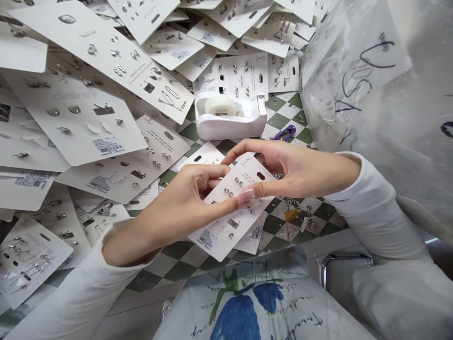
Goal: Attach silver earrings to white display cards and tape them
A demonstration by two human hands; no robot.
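Above the checkered table (pixel 278 120), left hand (pixel 173 203) and right hand (pixel 295 170) pinch an earring card (pixel 230 210) in a narrow grip, its long axis slanting up rightward, top end (pixel 260 175) nearer the right hand.

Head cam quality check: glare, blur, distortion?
Head view: soft, even light, only faint shadows under the left hand and right hand; glare on the plastic bag; earring card sharp, no visible motion blur; strong wide-angle stretching toward the frame edges, as on the right sleeve.
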